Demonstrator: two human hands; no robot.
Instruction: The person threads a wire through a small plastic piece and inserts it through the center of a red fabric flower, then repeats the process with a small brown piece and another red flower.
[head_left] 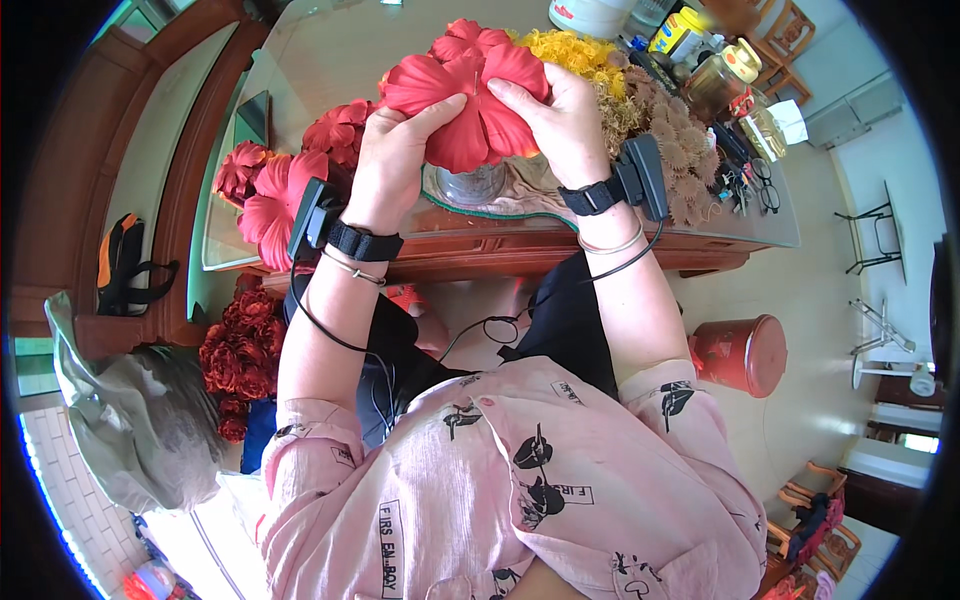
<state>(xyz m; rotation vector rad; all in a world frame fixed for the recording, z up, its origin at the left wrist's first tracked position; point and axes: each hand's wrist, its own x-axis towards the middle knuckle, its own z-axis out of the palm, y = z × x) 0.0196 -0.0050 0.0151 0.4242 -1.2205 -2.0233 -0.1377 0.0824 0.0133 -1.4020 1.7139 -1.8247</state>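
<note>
Both my hands hold a large red artificial flower (462, 135) above the near part of the table. My left hand (398, 150) is closed on its left petals, thumb lying on top near the middle. From the other side my right hand (568, 125) pinches the right petals, its thumb pointing at the flower's centre. A thin stem-like bit stands up at that centre. Another red bloom (468, 40) shows just beyond it. Beneath the held flower is a grey cylindrical object (472, 186), its top hidden. More red flowers (275, 210) lie on the table left of my left hand.
Yellow flowers (575, 55) and tan-brown ones (682, 145) are heaped right of my hands. Jars, glasses (766, 188) and small tools crowd the table's right end. A red bucket (742, 355) stands on the floor at right; dark red flowers (245, 340) and a grey bag (140, 420) at left.
</note>
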